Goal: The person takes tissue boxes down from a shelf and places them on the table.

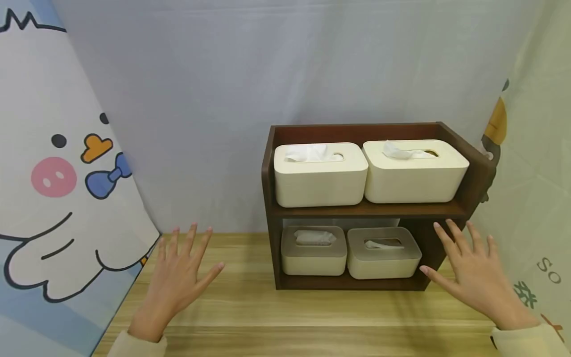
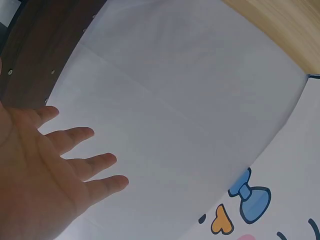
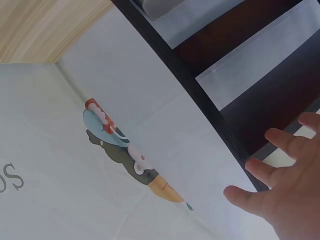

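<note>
My left hand (image 1: 176,277), fingers spread and holding nothing, hovers over the left part of the wooden table. On the other side my right hand (image 1: 477,275) is spread too, its fingertips overlapping the right edge of a dark brown two-tier shelf (image 1: 366,211) in the head view. The upper tier carries two cream tissue boxes, a left one (image 1: 320,183) and a right one (image 1: 412,183), each with white tissue showing at the slot. Two smaller boxes with grey-brown lids, one left (image 1: 314,260) and one right (image 1: 384,263), stand on the lower tier.
The wooden table (image 1: 276,322) runs under the shelf and both hands. Behind it hangs a pale grey cloth (image 1: 200,99). A cartoon duck cloth (image 1: 49,114) borders the left side, and a printed pale cloth (image 1: 531,198) the right.
</note>
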`<state>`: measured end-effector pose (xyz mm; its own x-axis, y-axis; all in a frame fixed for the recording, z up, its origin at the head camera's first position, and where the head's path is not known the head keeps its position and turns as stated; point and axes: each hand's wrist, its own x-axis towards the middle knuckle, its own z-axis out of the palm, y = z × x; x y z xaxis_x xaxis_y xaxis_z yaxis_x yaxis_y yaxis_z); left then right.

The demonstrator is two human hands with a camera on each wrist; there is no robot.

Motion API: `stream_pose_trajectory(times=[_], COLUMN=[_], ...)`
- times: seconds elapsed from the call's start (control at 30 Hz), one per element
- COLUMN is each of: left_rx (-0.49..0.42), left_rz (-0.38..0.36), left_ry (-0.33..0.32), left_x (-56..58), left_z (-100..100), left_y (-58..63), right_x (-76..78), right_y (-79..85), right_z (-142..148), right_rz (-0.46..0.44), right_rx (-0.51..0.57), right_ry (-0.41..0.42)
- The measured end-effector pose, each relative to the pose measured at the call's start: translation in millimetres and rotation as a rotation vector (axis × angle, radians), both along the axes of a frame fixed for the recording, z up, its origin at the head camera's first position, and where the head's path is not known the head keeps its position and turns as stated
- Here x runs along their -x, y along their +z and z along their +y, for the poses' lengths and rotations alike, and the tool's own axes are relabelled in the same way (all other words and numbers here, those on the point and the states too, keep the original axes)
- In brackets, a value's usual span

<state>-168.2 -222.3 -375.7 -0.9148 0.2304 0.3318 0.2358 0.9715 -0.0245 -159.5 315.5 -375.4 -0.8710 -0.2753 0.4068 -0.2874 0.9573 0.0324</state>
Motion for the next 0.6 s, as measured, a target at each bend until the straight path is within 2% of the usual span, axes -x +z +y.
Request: stream_pose_trajectory(times=[0.13,0.4,0.6], left_rx=[0.005,0.008,0.017], left_rz=[0.008,0.032,0.04], left_ry=[-0.007,-0.034,-0.061], left_x=[1.8,9.9,14.9], left_z=[3,13,22], left_y=[1.9,10.9,22.5], right_x=[1.0,5.3,11.8], right_y=[5.4,19.6,36.1], right_z=[-2,-5,-6], right_rz=[0.077,0.387,0.538], right_rx=[-0.013,0.012,-0.026], right_ry=[0.001,0.059,0.088])
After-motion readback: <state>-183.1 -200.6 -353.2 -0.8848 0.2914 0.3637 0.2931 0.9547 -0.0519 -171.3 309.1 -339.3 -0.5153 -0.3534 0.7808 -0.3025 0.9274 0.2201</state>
